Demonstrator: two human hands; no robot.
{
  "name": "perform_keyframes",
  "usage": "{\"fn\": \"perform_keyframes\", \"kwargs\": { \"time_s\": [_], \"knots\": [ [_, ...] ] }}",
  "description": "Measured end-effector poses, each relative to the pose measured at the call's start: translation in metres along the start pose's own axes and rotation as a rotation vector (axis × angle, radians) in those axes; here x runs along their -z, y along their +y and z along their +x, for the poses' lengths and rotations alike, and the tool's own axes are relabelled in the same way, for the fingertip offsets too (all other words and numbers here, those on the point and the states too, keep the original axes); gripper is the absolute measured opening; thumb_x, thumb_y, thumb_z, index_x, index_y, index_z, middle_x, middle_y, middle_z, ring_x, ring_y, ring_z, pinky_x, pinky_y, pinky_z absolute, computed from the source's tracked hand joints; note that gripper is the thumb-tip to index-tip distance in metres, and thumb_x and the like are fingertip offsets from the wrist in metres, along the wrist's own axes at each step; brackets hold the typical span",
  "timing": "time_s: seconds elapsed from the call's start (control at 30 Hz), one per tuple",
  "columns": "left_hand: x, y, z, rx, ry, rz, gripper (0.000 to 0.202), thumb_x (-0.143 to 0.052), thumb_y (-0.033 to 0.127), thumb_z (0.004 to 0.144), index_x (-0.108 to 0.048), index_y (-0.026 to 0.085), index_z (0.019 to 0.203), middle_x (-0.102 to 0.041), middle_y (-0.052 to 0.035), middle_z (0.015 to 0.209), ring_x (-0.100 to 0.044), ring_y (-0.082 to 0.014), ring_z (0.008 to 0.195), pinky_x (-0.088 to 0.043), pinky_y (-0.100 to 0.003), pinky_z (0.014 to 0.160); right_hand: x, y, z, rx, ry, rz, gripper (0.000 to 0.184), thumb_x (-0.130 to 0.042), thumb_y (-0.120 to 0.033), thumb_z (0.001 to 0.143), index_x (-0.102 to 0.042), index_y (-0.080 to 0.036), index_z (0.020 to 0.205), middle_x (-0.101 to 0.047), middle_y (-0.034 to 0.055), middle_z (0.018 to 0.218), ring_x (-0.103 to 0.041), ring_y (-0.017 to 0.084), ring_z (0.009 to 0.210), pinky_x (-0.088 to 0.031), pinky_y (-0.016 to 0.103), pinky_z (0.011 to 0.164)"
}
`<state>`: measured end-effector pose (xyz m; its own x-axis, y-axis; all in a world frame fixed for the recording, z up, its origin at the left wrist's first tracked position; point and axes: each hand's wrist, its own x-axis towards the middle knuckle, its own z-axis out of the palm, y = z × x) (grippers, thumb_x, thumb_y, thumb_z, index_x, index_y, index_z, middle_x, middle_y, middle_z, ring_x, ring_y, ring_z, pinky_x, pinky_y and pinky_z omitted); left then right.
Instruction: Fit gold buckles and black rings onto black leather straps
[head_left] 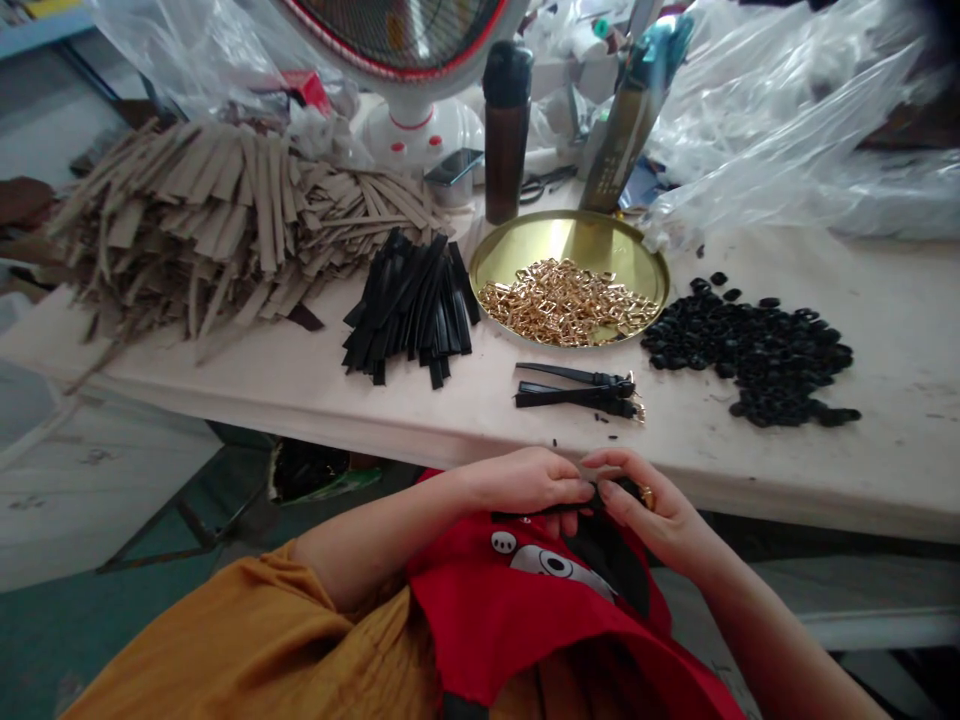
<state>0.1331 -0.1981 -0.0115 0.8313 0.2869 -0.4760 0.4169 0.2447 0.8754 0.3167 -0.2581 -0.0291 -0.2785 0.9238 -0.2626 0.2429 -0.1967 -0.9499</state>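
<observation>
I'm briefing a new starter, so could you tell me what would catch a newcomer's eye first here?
Probably the gold tray at mid-table, heaped with shiny gold buckles. Black loops lie piled to its right, black strips to its left, and beyond those a big heap of tan strips. Below the table edge, the left hand and right hand pinch a black strap together.

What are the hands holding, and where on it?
A black strap: left hand pinches its middle, right hand grips the end by a gold buckle.
</observation>
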Motion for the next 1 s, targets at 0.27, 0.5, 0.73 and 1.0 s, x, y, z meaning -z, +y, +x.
{"fn": "perform_keyframes", "kwargs": {
  "time_s": [0.27,0.5,0.73,1.0],
  "knots": [
    [0.011,0.001,0.005,0.005,0.068,0.067,0.031,-0.039,0.037,0.085,-0.052,0.014,0.070,-0.055,0.0018,0.061,-0.050,-0.0074,0.053,-0.039,-0.020,0.053,-0.004,0.011,0.013,-0.076,0.143,0.120,0.034,-0.042,-0.046,0.085,-0.047,-0.022,0.109,-0.042,-0.0057,0.056,-0.042,0.010,0.047,-0.035,0.020,0.043],
    [0.013,0.006,0.014,0.000,0.092,0.150,0.025,-0.036,0.030,0.087,-0.053,0.014,0.080,-0.055,0.0028,0.066,-0.049,-0.0057,0.052,-0.040,-0.018,0.055,-0.007,0.012,0.023,-0.031,0.116,0.042,0.034,-0.041,-0.045,0.086,-0.047,-0.021,0.110,-0.051,-0.0024,0.061,-0.048,0.012,0.053,-0.039,0.022,0.046],
    [0.031,0.016,0.012,-0.085,0.268,0.521,0.030,-0.040,0.033,0.082,-0.062,0.013,0.076,-0.059,-0.0014,0.067,-0.049,-0.0118,0.061,-0.035,-0.021,0.055,0.007,0.006,0.036,0.253,0.206,-0.339,0.032,-0.055,-0.037,0.079,-0.052,-0.022,0.108,-0.059,0.0069,0.093,-0.058,0.020,0.081,-0.047,0.033,0.069],
    [0.041,0.025,0.009,-0.148,0.371,0.305,0.027,-0.046,0.035,0.079,-0.063,0.013,0.079,-0.052,0.0028,0.064,-0.045,-0.0099,0.063,-0.034,-0.019,0.057,0.020,-0.018,0.049,0.501,0.153,-0.717,0.023,-0.051,-0.030,0.082,-0.056,-0.024,0.104,-0.062,0.0074,0.092,-0.060,0.021,0.083,-0.049,0.033,0.071]
  ]
}}
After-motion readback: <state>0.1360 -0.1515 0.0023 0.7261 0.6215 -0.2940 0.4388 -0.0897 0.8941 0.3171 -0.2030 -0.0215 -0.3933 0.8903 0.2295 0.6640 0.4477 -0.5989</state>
